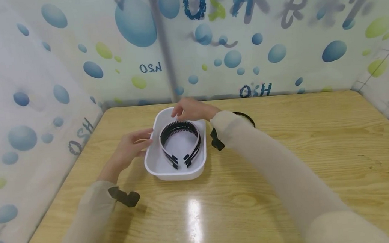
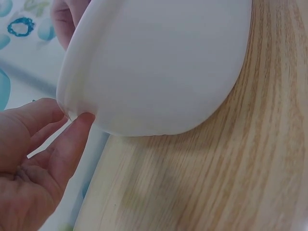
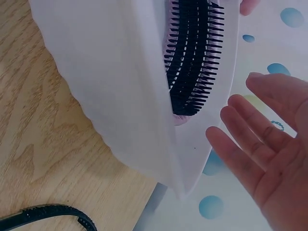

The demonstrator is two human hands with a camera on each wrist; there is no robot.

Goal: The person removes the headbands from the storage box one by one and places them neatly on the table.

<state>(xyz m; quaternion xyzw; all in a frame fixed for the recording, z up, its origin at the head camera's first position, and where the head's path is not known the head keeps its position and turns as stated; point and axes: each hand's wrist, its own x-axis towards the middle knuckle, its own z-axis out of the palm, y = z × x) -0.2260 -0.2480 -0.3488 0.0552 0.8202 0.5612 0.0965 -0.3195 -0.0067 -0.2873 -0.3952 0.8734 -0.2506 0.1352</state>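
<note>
The tray between the hands was plain white, and the toothed headbands in it were black. The table was pale wood-grain; the curtain beyond showed blue and green bubbles.

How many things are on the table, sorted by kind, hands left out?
Toothed headbands stacked in the tray: looks like 3, they overlap so the count is unsure
Black headbands lying on the table: 1
White trays: 1
Total: about 5
</note>
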